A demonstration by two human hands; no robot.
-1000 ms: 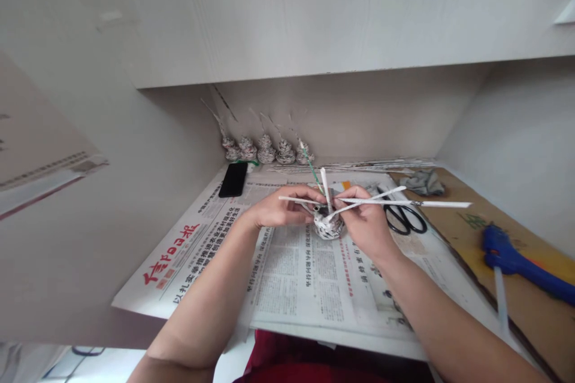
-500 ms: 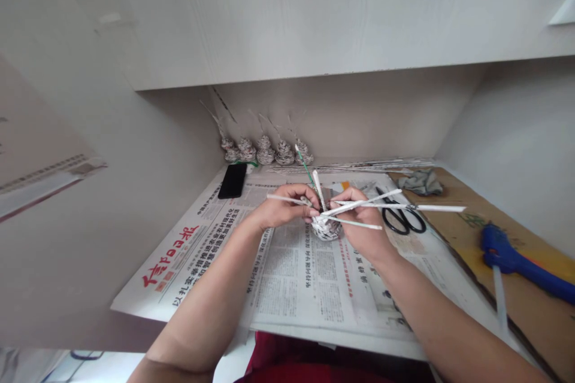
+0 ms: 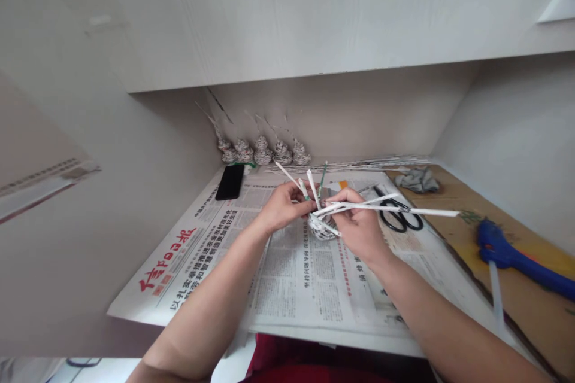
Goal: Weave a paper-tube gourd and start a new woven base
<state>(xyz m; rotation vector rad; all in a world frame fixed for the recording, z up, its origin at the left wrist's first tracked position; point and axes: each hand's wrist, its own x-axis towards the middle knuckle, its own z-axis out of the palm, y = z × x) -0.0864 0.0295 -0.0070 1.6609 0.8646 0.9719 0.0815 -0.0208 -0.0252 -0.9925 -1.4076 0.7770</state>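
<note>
1. Left hand (image 3: 287, 206): thumb reaching forward, fingers curled, gripping the woven piece (image 3: 321, 228) at its upper left edge. Which strip lies under the thumb, cannot tell.
2. Right hand (image 3: 359, 224): fingers bent inward, gripping the same piece at its right side; fingertips partly hidden by strips.
3. The piece sits between both hands, just above or on the newspaper (contact unclear). Rounded, bowl-like, ridged with coiled printed paper, grey-white speckle.
4. Paper strips (image 3: 431, 212), rolled thin and stiff, splay from its top. Long white ones cross over the right hand and run out to its right; others rise between the hands, with a slim green strip (image 3: 323, 176) behind.
5. Beneath both hands: newspaper (image 3: 287, 293), flat and matte, black and red print.
6. Right of the right hand: scissors (image 3: 403, 219), black looped handles, lying flat.
7. Farther right: brown cardboard (image 3: 467, 194) bearing a smooth blue glue gun (image 3: 498, 248) and, farther off, a crumpled grey cloth (image 3: 417, 180).
8. Beyond the left hand, to its left: phone (image 3: 230, 182), black, glossy slab.
9. Farthest beyond the hands: five coiled paper gourds (image 3: 263, 151), two-bulbed and ridged, in a row; thin paper rods (image 3: 359, 164) lie to their right.
</note>
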